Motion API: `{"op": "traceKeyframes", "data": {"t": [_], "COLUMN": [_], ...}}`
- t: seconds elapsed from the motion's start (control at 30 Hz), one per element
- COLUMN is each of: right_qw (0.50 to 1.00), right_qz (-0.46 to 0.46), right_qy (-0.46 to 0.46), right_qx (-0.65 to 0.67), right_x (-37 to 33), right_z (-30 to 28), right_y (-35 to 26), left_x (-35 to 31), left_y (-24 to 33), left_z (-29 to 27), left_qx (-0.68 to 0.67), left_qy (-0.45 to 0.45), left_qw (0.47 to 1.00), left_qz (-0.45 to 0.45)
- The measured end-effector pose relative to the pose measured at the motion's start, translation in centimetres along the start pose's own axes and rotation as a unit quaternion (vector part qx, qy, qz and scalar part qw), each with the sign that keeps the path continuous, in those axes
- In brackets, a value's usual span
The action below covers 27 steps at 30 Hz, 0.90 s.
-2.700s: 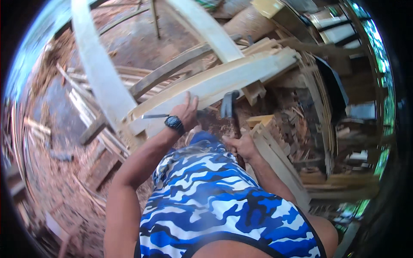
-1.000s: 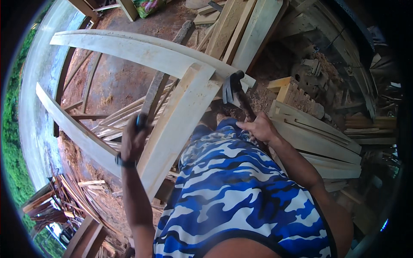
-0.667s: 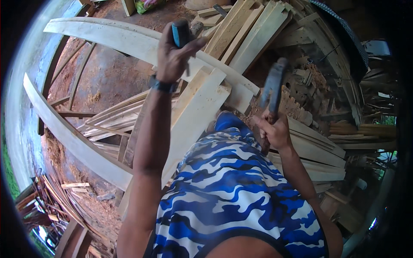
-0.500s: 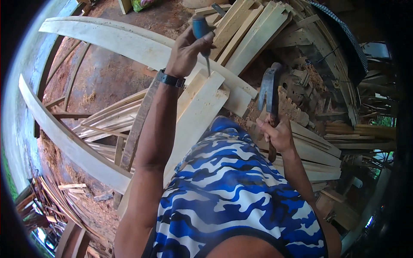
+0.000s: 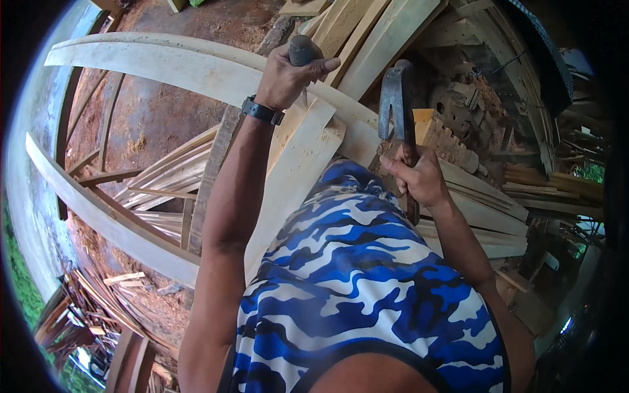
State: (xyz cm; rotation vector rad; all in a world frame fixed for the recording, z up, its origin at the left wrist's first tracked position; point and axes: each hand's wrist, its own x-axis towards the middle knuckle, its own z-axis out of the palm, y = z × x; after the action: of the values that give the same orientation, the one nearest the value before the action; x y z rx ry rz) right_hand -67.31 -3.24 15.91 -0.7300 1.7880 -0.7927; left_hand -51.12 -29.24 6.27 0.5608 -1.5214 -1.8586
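My left hand (image 5: 283,80) is closed round the dark handle of a chisel (image 5: 302,50), which points down. Its narrow shaft shows below the fist, over the end of a thick pale timber (image 5: 293,160) with wood chips on it. I cannot tell whether the tip touches the wood. My right hand (image 5: 424,178) grips a claw hammer (image 5: 407,98) by its handle, the metal head upward, to the right of the timber. The hammer is apart from the chisel. Beneath the chisel a long curved board (image 5: 157,60) crosses the timber's far end.
Another curved board (image 5: 105,206) lies at the left. Stacked planks (image 5: 386,46) stand beyond my hands, and more boards (image 5: 485,219) lie at the right. Thin strips (image 5: 173,173) are bundled left of my forearm. Sawdust and shavings cover the reddish floor (image 5: 170,105).
The chisel has come down a little toward the timber and its handle tilts more toward me. My right hand has lifted the hammer slightly and drawn it a little to the left.
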Motion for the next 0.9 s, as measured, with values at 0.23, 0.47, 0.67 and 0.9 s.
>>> {"op": "traceKeyframes", "data": {"t": [0.23, 0.47, 0.67, 0.9], "right_qw": [0.999, 1.000, 0.999, 0.994], "right_qz": [0.002, 0.011, -0.001, -0.080], "right_qy": [0.014, 0.014, 0.014, 0.057], "right_qx": [0.032, 0.002, 0.029, -0.047], "right_x": [-0.9, -1.5, -1.3, -1.0], "right_z": [0.1, 0.2, 0.3, -1.4], "right_y": [0.3, 0.8, 0.1, -3.6], "left_x": [-0.4, -1.1, -1.0, -0.2], "left_y": [-0.3, 0.6, 0.6, 0.8], "left_z": [1.1, 1.8, 3.1, 4.2], "left_qx": [0.075, 0.088, 0.169, 0.275], "left_qy": [0.009, -0.029, -0.095, -0.124], "left_qw": [0.997, 0.996, 0.980, 0.952], "left_qz": [-0.003, 0.019, 0.044, 0.049]}}
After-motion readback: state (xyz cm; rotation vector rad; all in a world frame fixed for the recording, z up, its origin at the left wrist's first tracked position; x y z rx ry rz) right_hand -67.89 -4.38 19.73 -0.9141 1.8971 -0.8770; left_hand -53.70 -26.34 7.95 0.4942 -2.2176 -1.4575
